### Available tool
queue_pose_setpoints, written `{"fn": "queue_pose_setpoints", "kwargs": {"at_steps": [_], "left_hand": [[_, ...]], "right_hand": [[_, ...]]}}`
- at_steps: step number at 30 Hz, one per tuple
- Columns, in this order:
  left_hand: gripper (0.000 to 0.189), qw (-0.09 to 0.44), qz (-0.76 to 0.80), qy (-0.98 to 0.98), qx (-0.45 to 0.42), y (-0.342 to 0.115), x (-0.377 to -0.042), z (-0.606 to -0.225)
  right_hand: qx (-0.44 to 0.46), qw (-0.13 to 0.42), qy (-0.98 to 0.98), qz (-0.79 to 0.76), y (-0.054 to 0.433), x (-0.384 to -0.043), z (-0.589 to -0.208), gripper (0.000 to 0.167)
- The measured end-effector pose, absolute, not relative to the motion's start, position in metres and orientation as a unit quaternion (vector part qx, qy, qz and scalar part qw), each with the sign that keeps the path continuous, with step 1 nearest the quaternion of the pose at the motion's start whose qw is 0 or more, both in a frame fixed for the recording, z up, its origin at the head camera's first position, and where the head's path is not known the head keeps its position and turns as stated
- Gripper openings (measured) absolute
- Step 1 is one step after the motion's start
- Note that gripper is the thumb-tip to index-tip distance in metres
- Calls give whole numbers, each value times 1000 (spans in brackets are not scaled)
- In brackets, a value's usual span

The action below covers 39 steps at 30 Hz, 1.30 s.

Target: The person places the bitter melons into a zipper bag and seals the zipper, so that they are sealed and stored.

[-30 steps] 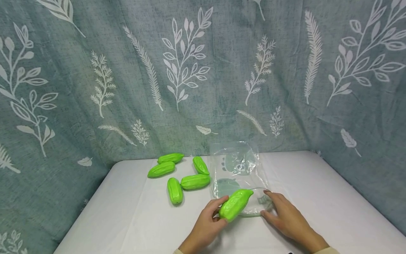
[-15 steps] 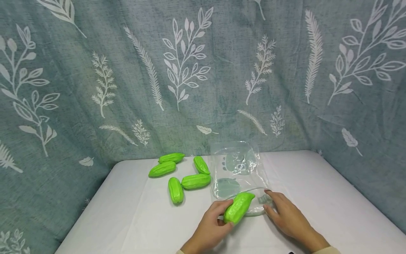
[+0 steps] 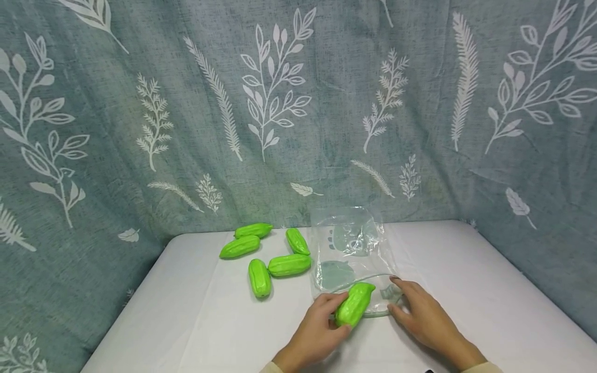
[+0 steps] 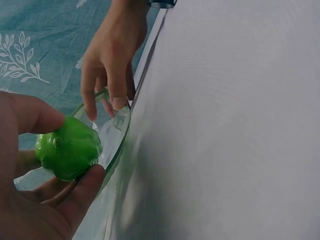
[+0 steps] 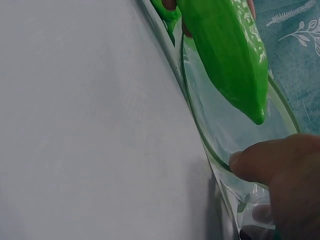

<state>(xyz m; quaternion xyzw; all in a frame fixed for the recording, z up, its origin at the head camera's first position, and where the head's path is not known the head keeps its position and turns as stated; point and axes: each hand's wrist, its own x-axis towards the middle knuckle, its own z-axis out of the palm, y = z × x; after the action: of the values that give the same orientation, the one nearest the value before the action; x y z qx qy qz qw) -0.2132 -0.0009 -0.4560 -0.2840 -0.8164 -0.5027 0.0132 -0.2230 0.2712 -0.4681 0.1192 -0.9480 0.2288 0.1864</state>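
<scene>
My left hand [image 3: 322, 326] grips a bright green, ribbed, gourd-like vegetable [image 3: 355, 304] by its blunt end. The pointed tip faces away, over the mouth of a clear plastic bag [image 3: 333, 274] with pale green prints. In the right wrist view, the vegetable [image 5: 232, 60] overlaps the bag's opening. My right hand [image 3: 422, 316] holds the right side of the bag's mouth, with finger and thumb apart at its far and near rims. The rim [image 4: 125, 135] stands spread in a wide loop in the left wrist view.
Several matching green vegetables [image 3: 289, 265] lie on the white-covered table [image 3: 210, 321], left of the bag. Behind the table hangs a blue-green curtain [image 3: 322, 145] with white leaf prints, which also runs along the sides.
My left hand has moved right with the green vegetable, bringing it over the bag's mouth and tilting it more steeply. The right hand stays at the bag's rim.
</scene>
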Motion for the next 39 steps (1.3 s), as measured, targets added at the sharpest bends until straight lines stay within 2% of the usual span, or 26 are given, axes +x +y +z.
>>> {"fn": "queue_pose_setpoints", "kwargs": {"at_steps": [14, 20, 29, 39], "left_hand": [[60, 48, -425, -860, -277, 17, -213, -459], [60, 80, -358, -882, -297, 19, -213, -457], [60, 75, -316, -901, -288, 21, -221, -449], [51, 155, -253, -901, -318, 30, -223, -446]], "right_hand": [[131, 188, -943, 239, 267, -226, -470, 65], [130, 181, -948, 229, 266, -224, -468, 66], [140, 188, -946, 226, 270, -226, -465, 67], [125, 165, -950, 235, 268, -226, -468, 68]]}}
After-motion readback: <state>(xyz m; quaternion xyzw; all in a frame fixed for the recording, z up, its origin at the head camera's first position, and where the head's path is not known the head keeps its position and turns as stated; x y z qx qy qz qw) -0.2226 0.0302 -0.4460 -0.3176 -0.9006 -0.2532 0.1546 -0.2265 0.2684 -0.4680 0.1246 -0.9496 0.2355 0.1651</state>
